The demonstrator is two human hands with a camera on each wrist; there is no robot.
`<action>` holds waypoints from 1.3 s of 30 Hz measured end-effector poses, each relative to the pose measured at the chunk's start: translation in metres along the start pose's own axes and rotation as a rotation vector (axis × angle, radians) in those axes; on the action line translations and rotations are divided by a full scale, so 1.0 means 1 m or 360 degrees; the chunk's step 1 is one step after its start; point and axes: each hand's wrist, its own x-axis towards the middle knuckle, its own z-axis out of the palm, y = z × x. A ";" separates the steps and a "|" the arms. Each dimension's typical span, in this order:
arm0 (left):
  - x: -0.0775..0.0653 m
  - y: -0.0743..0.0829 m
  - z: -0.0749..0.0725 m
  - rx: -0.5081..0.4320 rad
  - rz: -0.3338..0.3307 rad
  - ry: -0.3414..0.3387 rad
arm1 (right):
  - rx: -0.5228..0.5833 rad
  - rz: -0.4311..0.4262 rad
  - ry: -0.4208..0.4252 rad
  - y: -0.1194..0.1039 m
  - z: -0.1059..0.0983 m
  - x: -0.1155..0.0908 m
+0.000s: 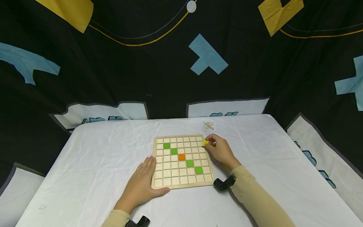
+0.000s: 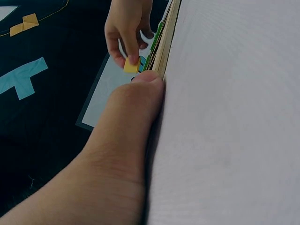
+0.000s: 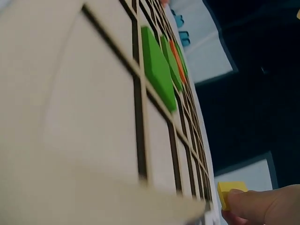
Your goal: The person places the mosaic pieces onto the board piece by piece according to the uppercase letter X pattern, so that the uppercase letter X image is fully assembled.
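Now left hand (image 1: 141, 182), outstretched, touches the board's edge (image 1: 155, 145); right hand (image 1: 222, 151) pinches yellow block (image 1: 204, 143).

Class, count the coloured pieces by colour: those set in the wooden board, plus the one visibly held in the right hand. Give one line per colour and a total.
Green pieces in the wooden board: 4
Orange piece in the wooden board: 1
Yellow piece in the right hand: 1
Total: 6
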 end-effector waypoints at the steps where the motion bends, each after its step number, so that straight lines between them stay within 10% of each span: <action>1: 0.000 0.000 0.000 -0.0002 0.0000 -0.0002 | 0.0012 -0.0005 -0.0012 -0.003 0.003 0.001; 39: 0.000 0.001 -0.002 0.0009 -0.0001 -0.0005 | -0.0145 -0.0180 -0.0108 -0.021 0.023 0.011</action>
